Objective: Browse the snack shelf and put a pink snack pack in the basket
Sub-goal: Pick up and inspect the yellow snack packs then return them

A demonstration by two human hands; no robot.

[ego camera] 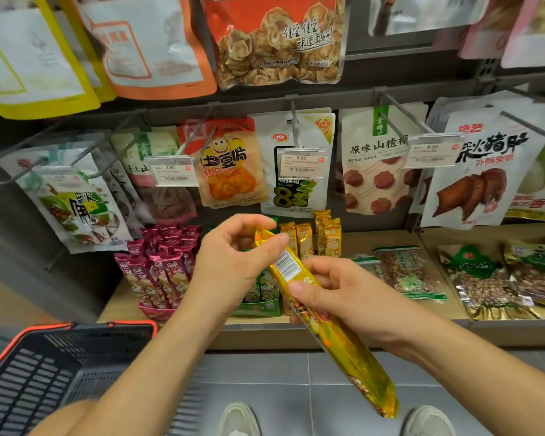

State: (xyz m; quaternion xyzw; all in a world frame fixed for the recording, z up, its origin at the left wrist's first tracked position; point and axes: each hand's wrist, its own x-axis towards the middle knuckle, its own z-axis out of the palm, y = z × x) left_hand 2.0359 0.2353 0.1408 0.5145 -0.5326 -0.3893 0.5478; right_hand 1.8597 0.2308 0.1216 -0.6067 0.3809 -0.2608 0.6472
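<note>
Snack bags hang on pegs above a wooden shelf, where small packs stand in display boxes. Both hands are busy with a long yellow pack. The left hand pinches its upper end between thumb and curled fingers, and the right hand wraps round its middle, thumb across the front. The yellow pack runs slantwise, its upper end toward the shelf and its lower end down toward the person's shoes.

Pink snack packs stand upright, leaning a little, in a box on the shelf just left of the yellow pack's upper end; none is held. The basket sits low and left of the yellow pack, under the left forearm.

Browsing looks to be the step in hand. The pink packs lie left of both hands, the left hand nearer. It would have to let go of the yellow pack, then take one by its top.
</note>
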